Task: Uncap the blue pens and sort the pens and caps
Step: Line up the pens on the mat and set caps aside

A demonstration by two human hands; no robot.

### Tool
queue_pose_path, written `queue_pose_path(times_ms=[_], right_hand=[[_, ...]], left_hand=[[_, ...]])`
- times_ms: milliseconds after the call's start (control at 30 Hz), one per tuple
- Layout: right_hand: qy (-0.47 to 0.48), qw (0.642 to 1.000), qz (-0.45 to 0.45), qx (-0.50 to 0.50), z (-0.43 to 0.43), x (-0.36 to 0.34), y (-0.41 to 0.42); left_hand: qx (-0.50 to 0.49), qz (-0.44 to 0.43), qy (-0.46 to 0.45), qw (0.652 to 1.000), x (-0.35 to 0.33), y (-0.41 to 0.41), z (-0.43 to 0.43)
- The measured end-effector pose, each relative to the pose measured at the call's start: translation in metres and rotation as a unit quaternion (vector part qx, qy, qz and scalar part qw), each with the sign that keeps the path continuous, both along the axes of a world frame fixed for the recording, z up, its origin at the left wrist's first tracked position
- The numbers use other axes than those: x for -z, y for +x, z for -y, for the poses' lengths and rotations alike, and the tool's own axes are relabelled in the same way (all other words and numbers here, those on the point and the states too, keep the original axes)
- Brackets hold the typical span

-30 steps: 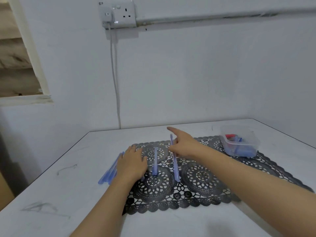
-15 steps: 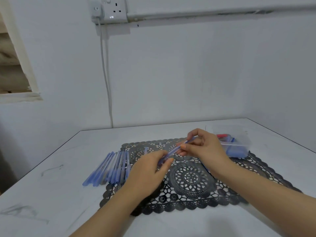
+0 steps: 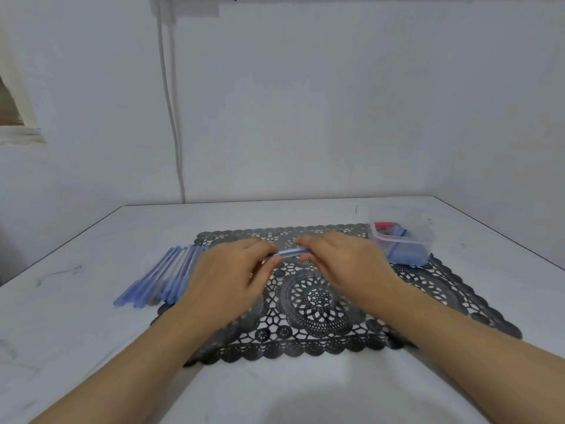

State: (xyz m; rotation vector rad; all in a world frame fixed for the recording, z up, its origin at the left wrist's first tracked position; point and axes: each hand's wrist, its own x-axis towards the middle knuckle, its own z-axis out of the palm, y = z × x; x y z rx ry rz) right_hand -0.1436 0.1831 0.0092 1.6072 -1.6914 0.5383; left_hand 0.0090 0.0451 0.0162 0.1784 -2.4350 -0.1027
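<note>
Here, the left hand (image 3: 232, 270) and the right hand (image 3: 342, 264) each grip one end of a blue pen (image 3: 287, 253), held level just above the black mat (image 3: 315, 301). If the cap gives suddenly, the pull could send it off the tabletop (image 3: 91, 332) or knock the row of pens (image 3: 159, 280) lying to the left. The fingers cover both of the pen's ends, so it cannot be told which end carries the cap. The contents of the plastic box (image 3: 403, 240) are blurred.

The black openwork mat (image 3: 318, 301) looked like plastic with a faint sheen. Under it the white table (image 3: 91, 332) was smooth, matt and scuffed. Left of the mat lay translucent blue plastic pens (image 3: 159, 280); on its far right corner, a clear plastic tub (image 3: 428, 238).
</note>
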Motion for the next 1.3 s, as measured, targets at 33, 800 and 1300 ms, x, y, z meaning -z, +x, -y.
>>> queue_pose_path(times_ms=[33,800,1300], right_hand=[[0.0,1.0,-0.019,0.006,0.001,0.0,0.0],[0.01,0.998,0.056,-0.039,-0.001,0.007,0.008],[0.056,0.971,0.231,0.034,-0.002,0.008,0.022]], left_hand=[[-0.006,-0.001,0.002,1.0,-0.001,0.002,-0.001],[-0.051,0.074,0.002,0.996,-0.003,0.006,0.006],[-0.034,0.064,-0.013,0.997,-0.002,0.008,0.011]])
